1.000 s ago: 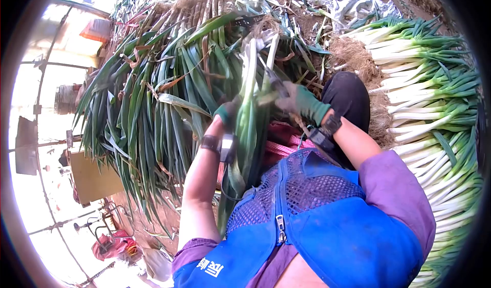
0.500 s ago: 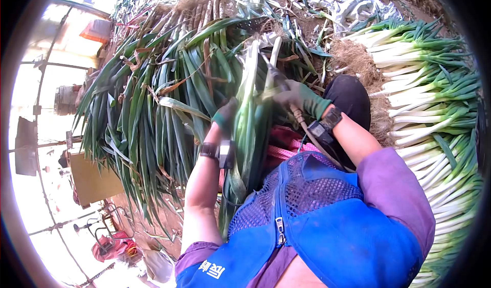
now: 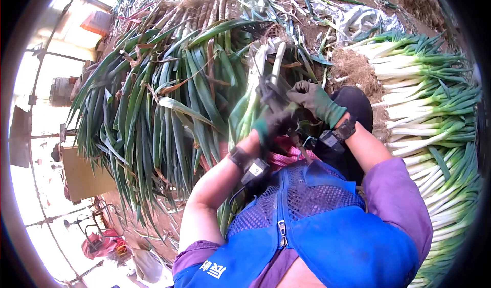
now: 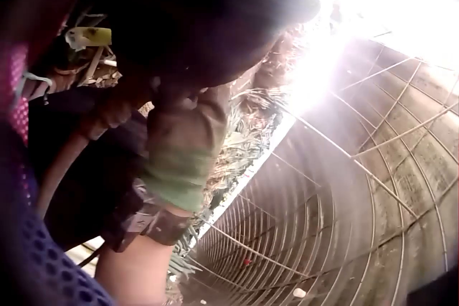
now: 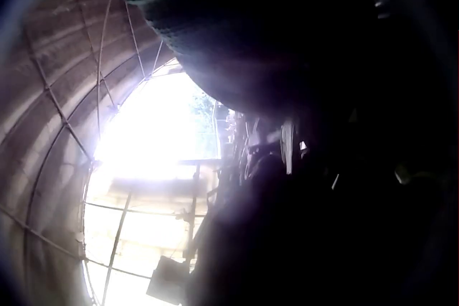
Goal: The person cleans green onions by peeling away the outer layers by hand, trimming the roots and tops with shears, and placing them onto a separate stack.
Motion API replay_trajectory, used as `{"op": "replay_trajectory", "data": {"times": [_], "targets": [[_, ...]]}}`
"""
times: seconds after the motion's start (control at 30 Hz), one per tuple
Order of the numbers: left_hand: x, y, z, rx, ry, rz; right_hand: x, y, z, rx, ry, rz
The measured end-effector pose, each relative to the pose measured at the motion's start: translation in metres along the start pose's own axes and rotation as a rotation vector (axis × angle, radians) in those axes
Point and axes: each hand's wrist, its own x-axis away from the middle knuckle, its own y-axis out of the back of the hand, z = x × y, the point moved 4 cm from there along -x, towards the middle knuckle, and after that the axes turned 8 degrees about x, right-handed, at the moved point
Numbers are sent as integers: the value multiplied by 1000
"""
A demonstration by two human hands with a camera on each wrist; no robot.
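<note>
My left hand [image 3: 277, 122], in a dark green glove, is blurred in the head view and curls around a dark air gun [image 3: 270, 91]. A hose [image 3: 309, 156] runs back from the air gun toward my lap. Just beside it, my right hand [image 3: 313, 100] is raised with its fingers curled in; nothing plain shows in its grasp. Green onions [image 3: 276, 63] with white stems lie along my lap, partly hidden behind the left forearm. The left wrist view has the right glove [image 4: 183, 144] and the hose [image 4: 61, 162]; the right wrist view is mostly dark.
A large pile of untrimmed green onions [image 3: 163, 88] spreads at the left, roots to the back. Rows of clean white-stemmed onions [image 3: 409, 109] line the right side. Loose roots [image 3: 355, 65] and a white plastic sheet [image 3: 358, 19] lie behind my knee [image 3: 353, 104].
My left hand has let go of the onions and moved right onto the air gun, which the right hand held before. My right hand has come off the gun, slightly right.
</note>
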Motion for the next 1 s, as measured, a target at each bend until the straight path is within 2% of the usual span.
{"op": "replay_trajectory", "data": {"times": [0.03,0.07,0.1,0.13,0.17,0.2,0.23,0.27,0.33,0.37,0.43,0.5,0.53,0.6,0.63,0.67,0.7,0.73,0.77,0.8,0.83,0.87,0.9,0.93,1.0], "targets": [[-5,1,18,169,64,-99,-8,9,-6,95,-6,-14],[0,2,13,123,71,-124,-16,21,4,335,-16,-50],[5,3,7,77,79,-149,-20,30,26,144,-58,-10],[8,5,9,206,195,-198,-40,53,42,257,25,-70],[13,9,-3,43,70,-169,-55,72,65,201,-63,-153],[23,13,-16,-122,-49,-139,-69,91,82,39,36,-274],[26,17,-19,-139,-101,-124,-94,111,96,29,117,-299],[28,21,-22,-155,-154,-109,-100,113,118,150,95,-213],[24,31,-9,108,-123,-104,-76,73,147,-1,279,98],[22,32,-14,247,-13,-105,-82,53,128,-116,353,350],[33,26,-51,68,-94,-116,-80,15,85,-115,282,686],[33,44,-55,233,-152,-271,-38,-16,56,134,29,681],[34,52,-57,311,-190,-346,-16,-25,50,268,-78,596],[50,68,-78,163,-426,-557,3,-23,29,214,-106,484],[50,97,-61,191,-450,-662,12,-15,15,286,-167,553],[60,104,-67,260,-437,-702,18,-5,7,360,-226,619],[67,134,-51,104,-428,-644,24,1,9,558,-284,700],[71,144,-46,119,-377,-634,30,8,15,757,-344,776],[76,154,-41,132,-325,-624,24,16,26,1090,-358,784],[89,141,-62,315,-233,-657,7,29,44,1299,-123,674],[96,133,-71,496,-138,-684,-27,50,57,1384,-51,495],[96,131,-73,493,-156,-666,-61,67,88,1436,-23,147],[94,128,-75,491,-177,-648,-61,75,149,1400,2,-363],[89,127,-80,486,-205,-631,-64,74,194,1746,706,-1024],[77,129,-89,530,-251,-582,-74,57,227,1544,766,-940]]}}
